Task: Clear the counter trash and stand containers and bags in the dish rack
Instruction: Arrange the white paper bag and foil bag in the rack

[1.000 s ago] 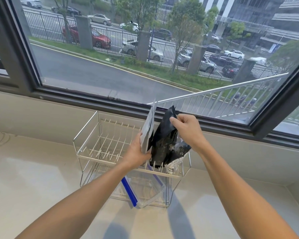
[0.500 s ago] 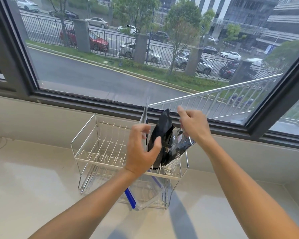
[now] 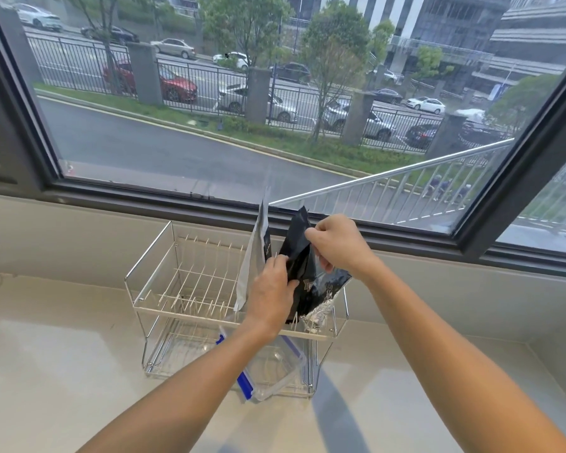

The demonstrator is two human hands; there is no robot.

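Note:
A two-tier wire dish rack (image 3: 151, 263) stands on the pale counter below the window. In its upper tier a grey-white bag (image 3: 253, 256) stands upright on the right side. Beside it is a black foil bag (image 3: 311, 282), with its silver bottom (image 3: 321, 313) down among the tines. My right hand (image 3: 337, 246) pinches the black bag's top edge. My left hand (image 3: 272, 295) grips its lower front, between the two bags. A clear plastic container with blue clips (image 3: 272, 371) lies tilted in the lower tier.
The pale counter (image 3: 62, 371) runs left and front of the rack. A low wall and a dark window frame (image 3: 128, 194) rise right behind it. The counter ends at a corner wall (image 3: 559, 371) on the right.
My left hand has let go of the grey-white bag and moved right and down onto the black bag. My right hand has shifted its pinch on the black bag's top; both bags stand lower in the rack.

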